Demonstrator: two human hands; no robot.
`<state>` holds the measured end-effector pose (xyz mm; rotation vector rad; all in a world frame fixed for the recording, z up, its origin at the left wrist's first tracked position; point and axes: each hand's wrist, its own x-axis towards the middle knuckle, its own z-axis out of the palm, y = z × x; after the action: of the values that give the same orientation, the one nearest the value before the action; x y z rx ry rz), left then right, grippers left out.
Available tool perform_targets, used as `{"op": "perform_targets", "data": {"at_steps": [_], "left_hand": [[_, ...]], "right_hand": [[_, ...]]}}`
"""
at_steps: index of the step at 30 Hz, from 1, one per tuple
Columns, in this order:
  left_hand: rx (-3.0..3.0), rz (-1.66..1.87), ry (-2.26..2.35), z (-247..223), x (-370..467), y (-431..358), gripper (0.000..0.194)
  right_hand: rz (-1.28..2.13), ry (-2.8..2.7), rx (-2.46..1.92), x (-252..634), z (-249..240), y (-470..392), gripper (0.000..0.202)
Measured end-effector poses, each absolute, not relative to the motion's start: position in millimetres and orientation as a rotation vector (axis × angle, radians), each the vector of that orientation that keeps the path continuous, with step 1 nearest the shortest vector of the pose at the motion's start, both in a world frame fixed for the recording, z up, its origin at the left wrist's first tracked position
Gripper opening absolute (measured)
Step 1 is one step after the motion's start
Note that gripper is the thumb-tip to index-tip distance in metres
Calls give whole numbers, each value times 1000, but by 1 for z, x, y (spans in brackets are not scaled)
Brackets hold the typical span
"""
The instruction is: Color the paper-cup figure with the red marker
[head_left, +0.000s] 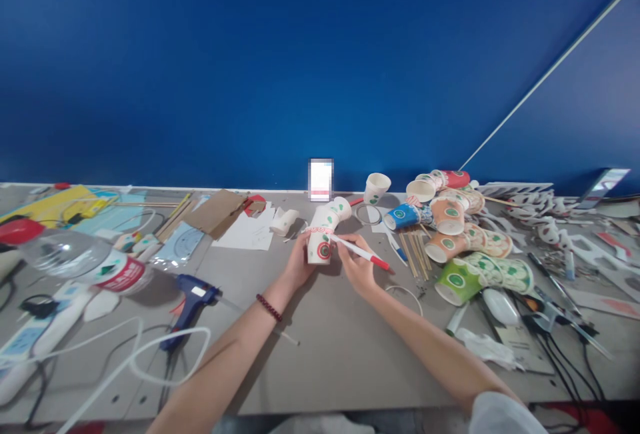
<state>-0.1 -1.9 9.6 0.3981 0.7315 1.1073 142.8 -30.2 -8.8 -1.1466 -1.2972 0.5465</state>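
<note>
Several decorated paper cups [456, 279], in green, orange, blue and red, are laid on the desk [320, 354] to the right of the hands, their sides largely covered with colour or pattern. Between the hands, a mostly white cup piece [314, 247] is held low over the desk; whether it rests there cannot be told. Red has been put across its middle and around the round emblem [324, 251], while broad white areas are left bare, so the colouring is judged to be only partly done. Cups seem to be joined end to end, angled at the far end, with small green prints. The near cup is clasped by the left hand [299, 257]. A slim white marker [361, 252] with a red end is pinched in the right hand [359, 271], tip close to the red; contact cannot be made out.
</note>
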Motion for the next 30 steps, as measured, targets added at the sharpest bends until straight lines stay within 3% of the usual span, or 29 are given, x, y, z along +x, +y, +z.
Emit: {"op": "perform_targets", "data": {"at_steps": [15,30], "left_hand": [[384,1118,738,3,0,-3,26],[427,1123,755,1,0,-5,34]], "right_hand": [[556,-1303,-1146,142,-6,-31,19],[533,-1333,-1152,140,-2,-32,15]]}}
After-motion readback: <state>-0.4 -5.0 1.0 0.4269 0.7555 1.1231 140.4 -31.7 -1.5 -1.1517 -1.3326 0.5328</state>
